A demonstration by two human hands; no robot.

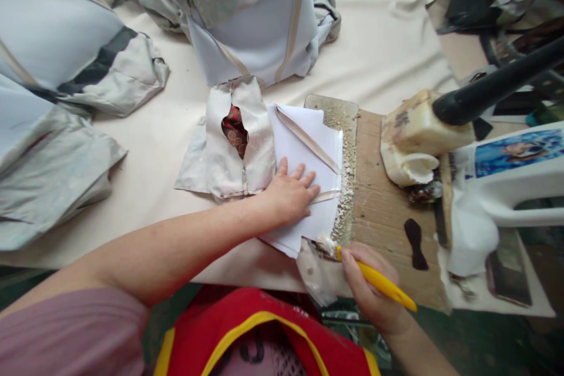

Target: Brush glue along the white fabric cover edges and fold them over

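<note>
My left hand point(294, 192) lies flat with fingers spread on a folded white fabric piece point(304, 129) that has beige strips on it. Joined to that piece on the left is a silvery-grey fabric part point(259, 147), with a reddish patterned lining point(235, 132) showing through a gap. In my right hand point(372, 282) is a brush with a yellow handle point(388, 288). Its whitish bristles point(326, 244) are by the lower right corner of the white piece. Under the right edge of the fabric lies a board crusted with dried glue point(348, 188).
Brown cardboard point(374, 217) extends right of the crusted board, holding a cut-open plastic container point(423, 135) and a small dark cutout point(415, 244). Farther right are a white jug point(524, 182) and a phone-like dark slab point(509, 270). Fabric bundles point(255, 23) lie at the back and left point(57, 170).
</note>
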